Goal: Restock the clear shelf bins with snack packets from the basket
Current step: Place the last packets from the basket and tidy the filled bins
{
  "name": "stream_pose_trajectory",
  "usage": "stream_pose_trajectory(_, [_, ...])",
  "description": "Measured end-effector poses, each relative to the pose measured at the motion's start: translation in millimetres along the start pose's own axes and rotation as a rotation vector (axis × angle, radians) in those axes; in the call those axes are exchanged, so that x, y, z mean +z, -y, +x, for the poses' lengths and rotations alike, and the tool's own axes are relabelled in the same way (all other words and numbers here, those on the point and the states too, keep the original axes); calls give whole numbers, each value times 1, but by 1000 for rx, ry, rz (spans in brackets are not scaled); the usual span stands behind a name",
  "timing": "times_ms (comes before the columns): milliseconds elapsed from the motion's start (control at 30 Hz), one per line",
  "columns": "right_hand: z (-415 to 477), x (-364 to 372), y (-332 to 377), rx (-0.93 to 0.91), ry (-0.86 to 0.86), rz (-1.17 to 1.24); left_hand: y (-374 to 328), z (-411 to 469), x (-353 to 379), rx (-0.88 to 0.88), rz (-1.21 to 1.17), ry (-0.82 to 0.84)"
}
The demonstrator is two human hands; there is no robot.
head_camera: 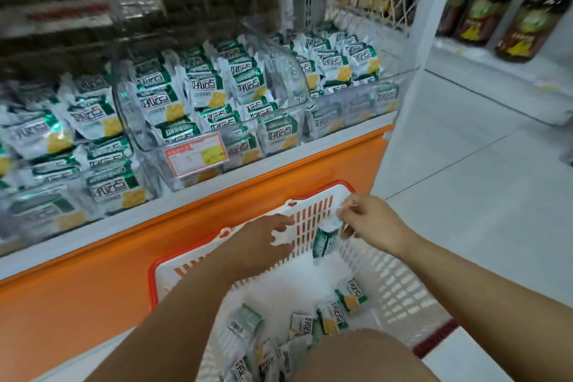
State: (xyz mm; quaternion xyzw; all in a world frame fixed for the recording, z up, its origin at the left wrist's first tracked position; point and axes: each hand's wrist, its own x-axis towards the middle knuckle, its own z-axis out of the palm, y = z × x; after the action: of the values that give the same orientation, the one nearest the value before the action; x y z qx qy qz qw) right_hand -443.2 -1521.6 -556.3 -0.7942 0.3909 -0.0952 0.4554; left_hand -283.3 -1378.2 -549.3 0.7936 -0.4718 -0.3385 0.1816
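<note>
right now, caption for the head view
Right hand pinches a packet in the basket, left hand open, below stocked bins.

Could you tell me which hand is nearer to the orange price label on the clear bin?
Left. The left hand is below-right of the price label; the right hand is farther right, pinching a packet.

Bright, even, cool light; shadows are faint. Motion blur smears the dark upper shelf rows at top left and the dark bottles. Glare whitens the floor of the white slotted plastic basket and streaks the clear plastic bins. The green-and-white snack packet in the basket is soft. Wide-angle bending curves the orange shelf base.
</note>
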Motion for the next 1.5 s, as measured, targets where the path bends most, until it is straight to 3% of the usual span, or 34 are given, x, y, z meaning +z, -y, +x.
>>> stream_pose_trajectory(100, [-11,-24,59,26,-58,343,-30,-24,-28,141,-210,-48])
stream_pose_trajectory(167, [-14,-27,94,28,-78,533,-47,-42,-44,224,-303,-266])
stream_pose_trajectory(267, [-17,-19,140,31,-45,858,-63,-62,-67,281,-175,-641])
stream_pose_trajectory(333, [-16,-13,163,8,-63,955,-67,-68,-82,289,-139,-762])
stream_pose_trajectory(400, [-13,-5,176,-67,-145,885,-66,-66,-97,262,-115,-816])
stream_pose_trajectory(500, [3,2,170,-226,-381,441,-61,-53,-118,155,-58,-847])
stream_pose_trajectory(600, [29,6,154,-235,-390,159,-59,-29,-131,76,-36,-780])
stream_pose_trajectory(700, [45,8,148,-197,-401,33,-57,6,-144,58,-66,-739])
stream_pose_trajectory(900, [54,8,146,-268,-538,-55,-60,70,-159,8,-21,-651])
stream_pose_trajectory(1133, [61,8,139,-311,-618,-12,-60,108,-165,-4,151,-693])
stream_pose_trajectory(1367, [57,6,138,-292,-568,-31,-63,121,-170,-144,478,-652])
stream_pose_trajectory(1500, [50,2,140,-308,-522,-21,-65,84,-158,-83,435,-731])
